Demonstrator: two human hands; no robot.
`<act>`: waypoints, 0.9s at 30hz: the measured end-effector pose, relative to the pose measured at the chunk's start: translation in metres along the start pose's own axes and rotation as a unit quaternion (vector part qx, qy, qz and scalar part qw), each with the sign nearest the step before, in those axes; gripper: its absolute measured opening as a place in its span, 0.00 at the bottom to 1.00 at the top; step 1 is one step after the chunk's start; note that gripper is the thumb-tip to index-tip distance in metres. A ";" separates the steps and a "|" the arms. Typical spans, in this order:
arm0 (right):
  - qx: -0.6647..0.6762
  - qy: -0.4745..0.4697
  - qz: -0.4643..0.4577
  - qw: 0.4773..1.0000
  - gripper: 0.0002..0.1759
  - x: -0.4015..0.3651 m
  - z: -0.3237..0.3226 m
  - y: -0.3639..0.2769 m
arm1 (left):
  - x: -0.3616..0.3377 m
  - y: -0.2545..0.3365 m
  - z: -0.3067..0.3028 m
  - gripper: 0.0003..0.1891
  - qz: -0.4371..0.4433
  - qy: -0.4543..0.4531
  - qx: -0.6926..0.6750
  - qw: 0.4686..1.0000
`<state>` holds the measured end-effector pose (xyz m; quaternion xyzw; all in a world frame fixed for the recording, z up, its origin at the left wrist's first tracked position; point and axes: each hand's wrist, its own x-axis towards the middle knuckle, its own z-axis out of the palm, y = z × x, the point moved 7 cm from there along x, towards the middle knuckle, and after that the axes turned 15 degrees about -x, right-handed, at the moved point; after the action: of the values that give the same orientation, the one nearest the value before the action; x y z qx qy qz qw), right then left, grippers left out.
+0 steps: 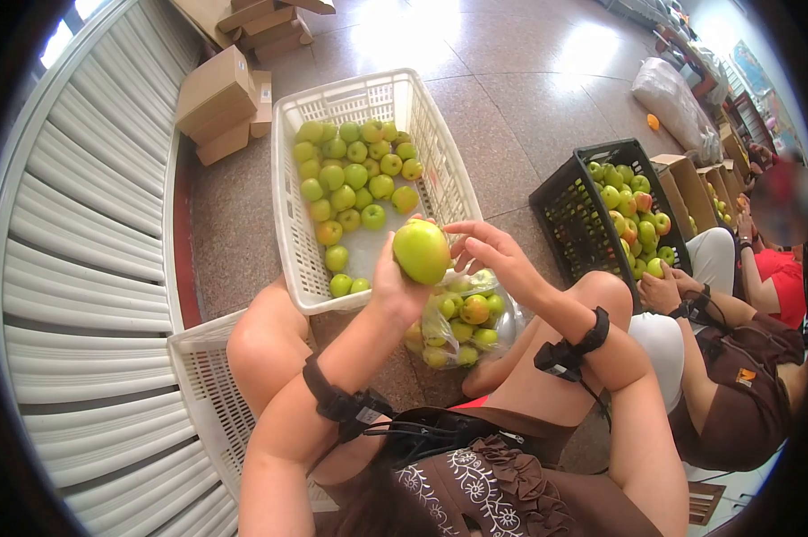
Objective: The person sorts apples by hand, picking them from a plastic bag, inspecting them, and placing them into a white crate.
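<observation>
A green apple (421, 251) rests in my left hand (402, 285), with the fingers curled around its underside. Just to its right is my right hand (498, 255), its fingers apart and slightly bent, the fingertips close to the apple's side. Beyond both hands stands a white plastic crate (440, 143) with many green apples (354, 174) heaped toward its far and left parts. Below my hands, between my knees, sits a clear plastic bag (508, 324) holding more green apples, some with a reddish tint.
A black crate (556, 206) of green and reddish apples stands to the right, where a co-worker's hands (663, 288) hold an apple. Cardboard boxes (218, 94) lie at the upper left beside a white slatted panel (108, 268). A large pale sack (677, 103) is farther back.
</observation>
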<state>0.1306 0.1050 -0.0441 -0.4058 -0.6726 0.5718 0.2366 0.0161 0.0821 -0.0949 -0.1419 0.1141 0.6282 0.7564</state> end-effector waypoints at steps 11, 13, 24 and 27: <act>0.095 0.077 0.113 0.986 0.30 0.000 -0.009 0.022 | -0.002 -0.013 0.018 0.22 -0.073 -0.068 -0.003 0.995; 0.182 0.028 0.128 0.975 0.29 0.004 -0.012 0.023 | -0.003 -0.011 0.020 0.22 -0.090 -0.080 -0.014 0.993; 0.407 0.351 -0.028 0.843 0.24 -0.023 -0.259 0.026 | -0.003 -0.002 -0.014 0.13 -0.054 0.059 -0.015 0.997; 0.255 0.534 0.104 0.800 0.27 -0.048 -0.345 0.111 | -0.004 -0.002 -0.020 0.12 -0.047 0.101 0.005 0.994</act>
<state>0.4576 0.2664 -0.0628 -0.6397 -0.2236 0.4367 0.5917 0.0173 0.0707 -0.1117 -0.2060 0.1859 0.5737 0.7707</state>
